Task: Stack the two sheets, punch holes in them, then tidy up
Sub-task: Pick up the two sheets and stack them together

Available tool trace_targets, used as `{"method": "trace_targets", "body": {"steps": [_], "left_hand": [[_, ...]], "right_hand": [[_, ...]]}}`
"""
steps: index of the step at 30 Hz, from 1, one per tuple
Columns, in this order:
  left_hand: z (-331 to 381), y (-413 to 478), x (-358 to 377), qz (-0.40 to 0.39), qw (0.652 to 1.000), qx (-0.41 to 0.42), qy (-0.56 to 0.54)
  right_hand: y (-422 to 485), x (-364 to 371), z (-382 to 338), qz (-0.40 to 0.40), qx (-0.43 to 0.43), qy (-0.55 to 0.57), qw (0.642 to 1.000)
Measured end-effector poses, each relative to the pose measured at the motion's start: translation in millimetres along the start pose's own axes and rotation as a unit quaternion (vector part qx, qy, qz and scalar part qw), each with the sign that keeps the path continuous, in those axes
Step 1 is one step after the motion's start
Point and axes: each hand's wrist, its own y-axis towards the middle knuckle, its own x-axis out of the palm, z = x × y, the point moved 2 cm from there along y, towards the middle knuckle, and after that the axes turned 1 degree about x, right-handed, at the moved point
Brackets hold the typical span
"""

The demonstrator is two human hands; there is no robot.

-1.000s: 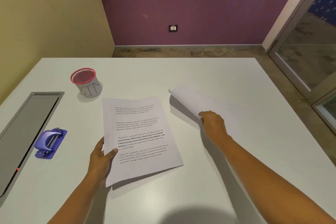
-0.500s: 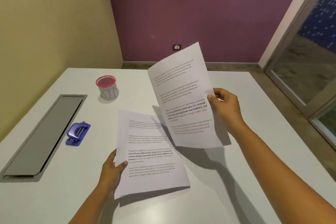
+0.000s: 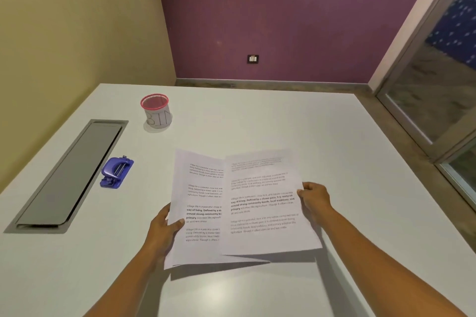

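Over the table (image 3: 257,116), left hand (image 3: 164,229) with pinch grip on lower sheet (image 3: 201,201), right hand (image 3: 315,197) likewise on upper sheet (image 3: 265,213).

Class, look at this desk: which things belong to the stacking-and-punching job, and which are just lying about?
Job: left sheet, right sheet overlapping it, blue hole punch, probably the red-rimmed BIN cup for tidying.
Lying about: grey hatch set in the table, wall socket.
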Motion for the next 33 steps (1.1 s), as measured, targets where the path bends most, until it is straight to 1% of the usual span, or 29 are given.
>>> {"method": "trace_targets", "body": {"steps": [6, 8, 13, 19, 25, 31, 33], "left_hand": [[-7, 8, 0, -0.008, 1.000, -0.012, 0.008], [-8, 10, 2, -0.014, 1.000, -0.017, 0.008], [-4, 11, 10, -0.027, 0.999, -0.028, 0.021], [0, 10, 24, -0.026, 0.999, -0.036, 0.009], [6, 11, 32, -0.037, 0.998, -0.047, -0.018], [9, 15, 34, -0.036, 0.999, -0.030, -0.001], [10, 14, 36, -0.040, 0.998, -0.022, 0.033]], "right_hand": [[1, 13, 12, -0.015, -0.011, -0.087, 0.996], [1, 20, 12, -0.032, -0.020, -0.105, 0.994], [-3, 38, 11, -0.071, -0.017, -0.096, 0.993], [-9, 62, 9, -0.112, -0.031, -0.098, 0.988], [-12, 76, 8, -0.137, -0.040, -0.087, 0.986], [-12, 77, 7, -0.153, -0.050, -0.090, 0.983], [-13, 78, 7, -0.168, -0.050, -0.093, 0.980]]}}
